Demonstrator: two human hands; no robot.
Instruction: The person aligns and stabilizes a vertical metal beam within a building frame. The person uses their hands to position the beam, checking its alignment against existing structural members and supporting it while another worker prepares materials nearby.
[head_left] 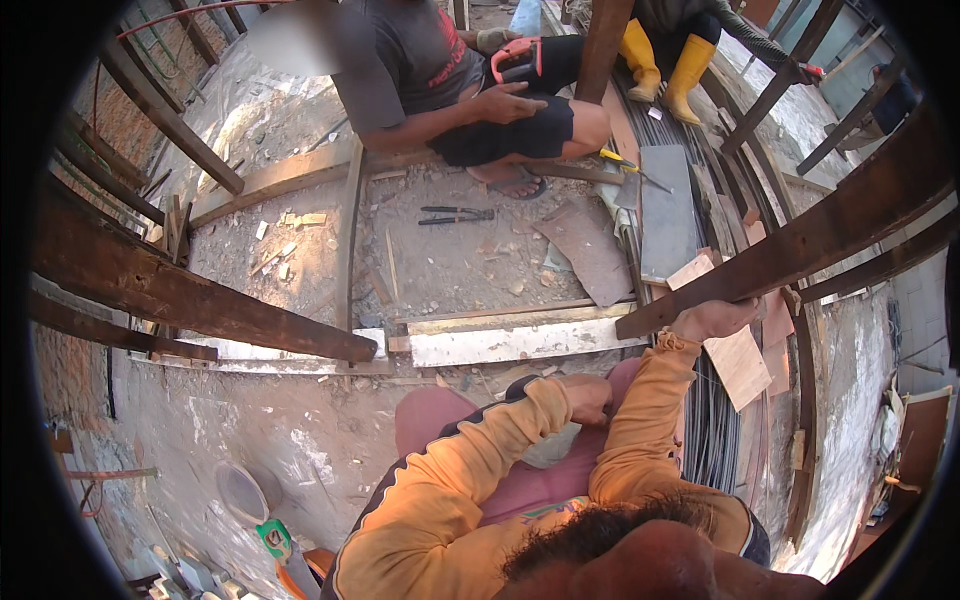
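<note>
My left hand (590,398) is closed near my knees; whatever its fingers may hold is hidden. Just below it a pale grey, cloth-like piece (552,447) lies on my lap. Out to the right, my right hand (713,319) is curled against the lower part of a dark wooden post (790,250), with its fingertips partly hidden. A thin wood offcut (738,368) lies beside that hand, over a bundle of thin metal rods (712,430). In front of my knees runs a white-faced timber (520,344).
A person across from me holds a red-handled saw (517,60). Black pincers (456,215) lie on the dirt. A yellow-handled tool (635,168) rests by a grey board (667,220). Another person's yellow boots (690,80) stand behind. A bucket (247,490) and green tape measure (273,539) sit lower left.
</note>
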